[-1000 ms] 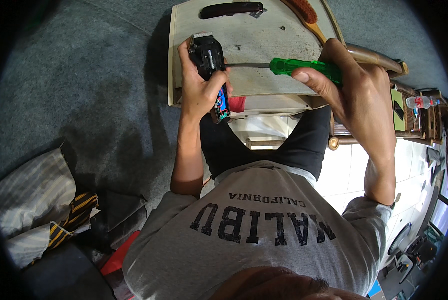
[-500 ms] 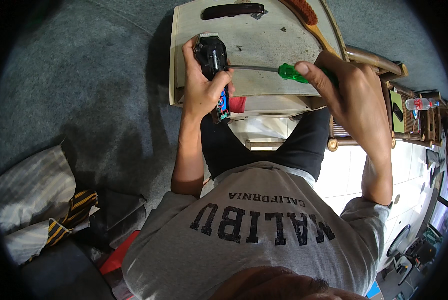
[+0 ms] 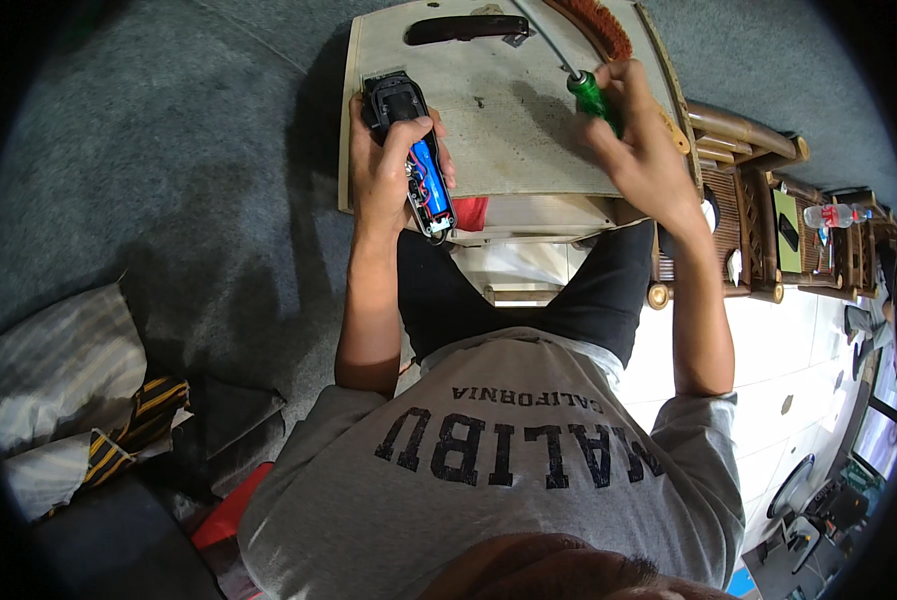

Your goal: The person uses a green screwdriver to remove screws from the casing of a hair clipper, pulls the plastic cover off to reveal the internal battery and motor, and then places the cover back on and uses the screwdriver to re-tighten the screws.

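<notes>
An opened black hair clipper (image 3: 394, 102) is gripped by my left hand (image 3: 377, 172) over the near left part of a pale tabletop. Its lower casing is uncovered, showing a blue battery (image 3: 430, 182), thin wires and a small circuit board. My left thumb presses on the clipper's body. To the right, my right hand (image 3: 651, 160) is closed on a green-handled screwdriver (image 3: 589, 95), its shaft slanting up and left, away from the clipper. The screwdriver's tip is near the table's far edge. A dark curved casing piece (image 3: 461, 27) lies at the far side of the table.
A wooden brush with reddish bristles (image 3: 614, 38) lies at the table's right side, partly behind my right hand. Red cloth (image 3: 472, 213) shows in the shelf under the tabletop (image 3: 529, 165). Bamboo furniture (image 3: 749, 130) with a plastic bottle (image 3: 834, 216) stands to the right.
The screwdriver has left the clipper's side and swung from level to pointing away from me. My right hand moved left and farther out. The clipper has turned, showing more of the battery.
</notes>
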